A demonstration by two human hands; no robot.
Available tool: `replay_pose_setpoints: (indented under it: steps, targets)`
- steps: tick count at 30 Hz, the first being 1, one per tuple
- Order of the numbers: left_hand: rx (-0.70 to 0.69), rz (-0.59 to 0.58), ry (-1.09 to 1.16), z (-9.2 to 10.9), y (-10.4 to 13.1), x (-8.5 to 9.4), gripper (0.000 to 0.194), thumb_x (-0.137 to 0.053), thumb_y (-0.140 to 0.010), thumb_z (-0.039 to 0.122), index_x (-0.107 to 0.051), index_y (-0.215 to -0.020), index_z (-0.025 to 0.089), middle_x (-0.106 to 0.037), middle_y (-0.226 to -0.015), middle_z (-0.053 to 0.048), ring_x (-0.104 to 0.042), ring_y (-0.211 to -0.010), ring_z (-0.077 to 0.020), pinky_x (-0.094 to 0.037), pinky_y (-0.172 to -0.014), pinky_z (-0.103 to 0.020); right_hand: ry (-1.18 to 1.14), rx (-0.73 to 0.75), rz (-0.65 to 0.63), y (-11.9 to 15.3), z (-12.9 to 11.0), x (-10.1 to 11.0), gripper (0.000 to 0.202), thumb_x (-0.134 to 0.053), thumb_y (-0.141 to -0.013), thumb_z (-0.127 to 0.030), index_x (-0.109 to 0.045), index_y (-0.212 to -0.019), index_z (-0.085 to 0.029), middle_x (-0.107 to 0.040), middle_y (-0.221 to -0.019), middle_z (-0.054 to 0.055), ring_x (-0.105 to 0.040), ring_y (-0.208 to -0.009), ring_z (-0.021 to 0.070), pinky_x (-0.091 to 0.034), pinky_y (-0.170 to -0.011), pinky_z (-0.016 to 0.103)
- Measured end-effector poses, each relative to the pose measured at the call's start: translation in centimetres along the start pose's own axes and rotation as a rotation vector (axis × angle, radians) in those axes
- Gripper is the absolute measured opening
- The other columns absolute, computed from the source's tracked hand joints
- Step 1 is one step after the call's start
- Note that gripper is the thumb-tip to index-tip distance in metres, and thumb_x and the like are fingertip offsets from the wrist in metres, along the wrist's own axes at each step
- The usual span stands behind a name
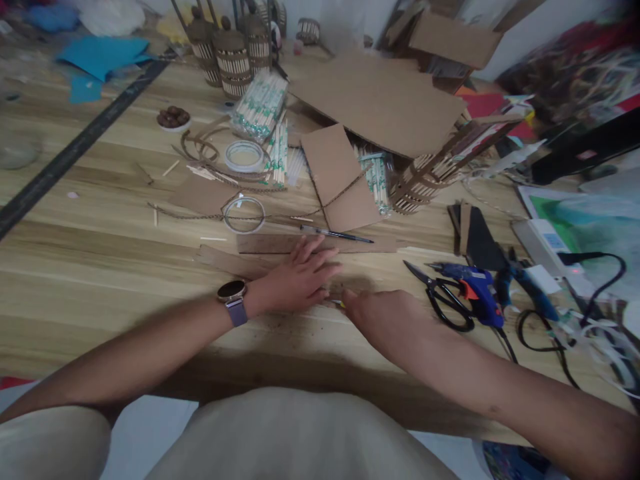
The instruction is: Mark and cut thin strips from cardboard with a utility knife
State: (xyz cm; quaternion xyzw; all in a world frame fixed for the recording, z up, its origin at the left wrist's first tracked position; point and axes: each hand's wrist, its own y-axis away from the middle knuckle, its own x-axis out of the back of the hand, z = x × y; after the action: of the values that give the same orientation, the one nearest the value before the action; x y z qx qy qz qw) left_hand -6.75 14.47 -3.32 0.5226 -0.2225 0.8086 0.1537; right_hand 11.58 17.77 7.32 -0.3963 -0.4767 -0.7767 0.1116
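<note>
My left hand [303, 277] lies with its fingers spread over narrow cardboard pieces, and its wrist wears a watch [233, 293]. Beneath and beyond its fingertips runs a cardboard strip [265, 245]; a second, thinner cardboard strip [225, 261] reaches out to the left from under the palm. My right hand [373, 310] is closed around a small cutter knife [338, 303], mostly hidden by the fingers, with a bit of yellow and the blade showing. The blade points left, close to my left fingers. A black pen [337, 234] rests along the strip's far side.
At the right lie black scissors [445, 293], a blue glue gun [477, 290] and pliers [530, 290], with cables near the edge. Tape rolls [244, 157], wrapped stick bundles [260, 103] and cardboard sheets [380, 100] fill the back. A bowl of brown balls [173, 119] stands back left.
</note>
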Motion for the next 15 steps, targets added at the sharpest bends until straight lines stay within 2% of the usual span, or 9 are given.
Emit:
replay_pose_setpoints:
  steps: [8, 15]
  targets:
    - [-0.005, -0.021, -0.031, -0.1, 0.0, -0.1, 0.051, -0.058, -0.097, 0.035, -0.051, -0.144, 0.017, -0.042, -0.158, -0.015, -0.013, -0.155, -0.0402, -0.017, -0.124, -0.065, -0.001, 0.051, 0.107, 0.6, 0.6, -0.9, 0.032, -0.047, -0.091, 0.000, -0.070, -0.109, -0.013, -0.078, -0.085, 0.016, -0.077, -0.076, 0.0304, -0.053, -0.053, 0.032]
    - [-0.016, -0.024, -0.026, -0.1, 0.0, 0.1, 0.051, -0.061, -0.096, 0.033, -0.052, -0.144, 0.017, -0.042, -0.157, -0.017, -0.013, -0.155, -0.0400, -0.016, -0.123, -0.066, 0.016, 0.034, 0.104, 0.8, 0.6, -0.9, 0.035, -0.043, -0.092, 0.001, -0.070, -0.109, -0.014, -0.077, -0.087, 0.017, -0.077, -0.075, 0.0293, -0.049, -0.050, 0.030]
